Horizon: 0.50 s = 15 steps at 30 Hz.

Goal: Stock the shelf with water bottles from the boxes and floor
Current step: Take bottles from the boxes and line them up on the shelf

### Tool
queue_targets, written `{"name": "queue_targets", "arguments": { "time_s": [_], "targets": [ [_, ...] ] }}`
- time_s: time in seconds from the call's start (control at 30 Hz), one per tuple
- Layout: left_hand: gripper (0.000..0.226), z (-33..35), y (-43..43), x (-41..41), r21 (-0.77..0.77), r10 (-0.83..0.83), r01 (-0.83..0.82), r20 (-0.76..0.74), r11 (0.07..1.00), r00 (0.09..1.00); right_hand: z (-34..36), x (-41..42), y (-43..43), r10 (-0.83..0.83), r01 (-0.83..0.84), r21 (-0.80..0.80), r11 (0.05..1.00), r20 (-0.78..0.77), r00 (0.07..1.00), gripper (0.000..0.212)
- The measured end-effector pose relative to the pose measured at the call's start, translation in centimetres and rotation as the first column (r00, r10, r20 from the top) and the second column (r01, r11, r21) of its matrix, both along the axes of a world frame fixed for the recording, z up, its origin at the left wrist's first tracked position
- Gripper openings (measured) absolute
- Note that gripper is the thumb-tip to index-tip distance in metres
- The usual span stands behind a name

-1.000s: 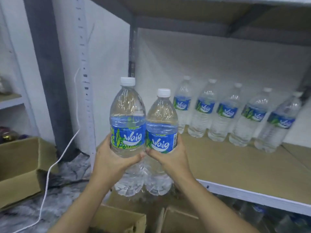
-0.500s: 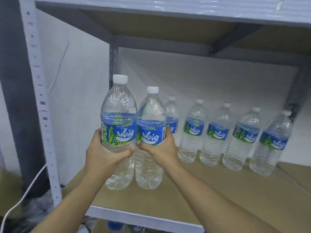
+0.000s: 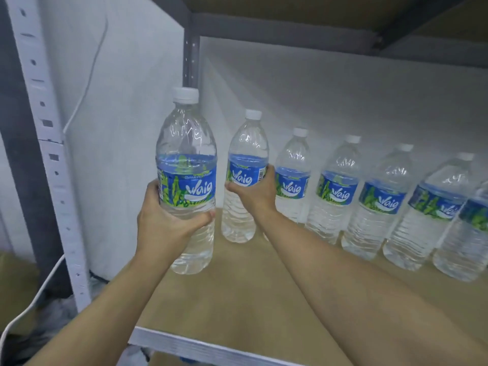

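My left hand (image 3: 169,220) grips a clear water bottle (image 3: 186,165) with a blue label and white cap, held upright just above the left part of the shelf board (image 3: 237,291). My right hand (image 3: 253,192) grips a second bottle (image 3: 244,157) by its label, further back, at the left end of a row of several bottles (image 3: 380,204) along the back wall. Its base is at or just above the board; I cannot tell if it touches.
A white perforated upright (image 3: 50,165) stands at the shelf's front left corner, with a white cable (image 3: 34,299) hanging beside it. The upper shelf (image 3: 317,14) is close overhead. The white front rail (image 3: 190,344) edges the board below my arms.
Both bottles moved forward over the shelf. My right hand carried its bottle deeper, away from the left one, to the end of the back row.
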<state>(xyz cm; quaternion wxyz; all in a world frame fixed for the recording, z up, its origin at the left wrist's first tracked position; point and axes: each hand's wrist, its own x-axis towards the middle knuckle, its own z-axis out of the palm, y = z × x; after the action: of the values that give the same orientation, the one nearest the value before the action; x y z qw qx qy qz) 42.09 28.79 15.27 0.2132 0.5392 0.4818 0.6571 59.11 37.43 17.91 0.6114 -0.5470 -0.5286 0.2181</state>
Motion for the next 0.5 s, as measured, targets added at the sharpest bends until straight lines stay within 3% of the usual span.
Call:
{"name": "queue_targets", "arguments": {
  "time_s": [0.5],
  "targets": [
    [0.083,0.6,1.1,-0.1,0.029,-0.004,0.004,-0.022,1.000,1.000,-2.3,0.9,4.4,0.032,-0.034,-0.022,0.999,-0.099,0.995,0.093]
  ]
}}
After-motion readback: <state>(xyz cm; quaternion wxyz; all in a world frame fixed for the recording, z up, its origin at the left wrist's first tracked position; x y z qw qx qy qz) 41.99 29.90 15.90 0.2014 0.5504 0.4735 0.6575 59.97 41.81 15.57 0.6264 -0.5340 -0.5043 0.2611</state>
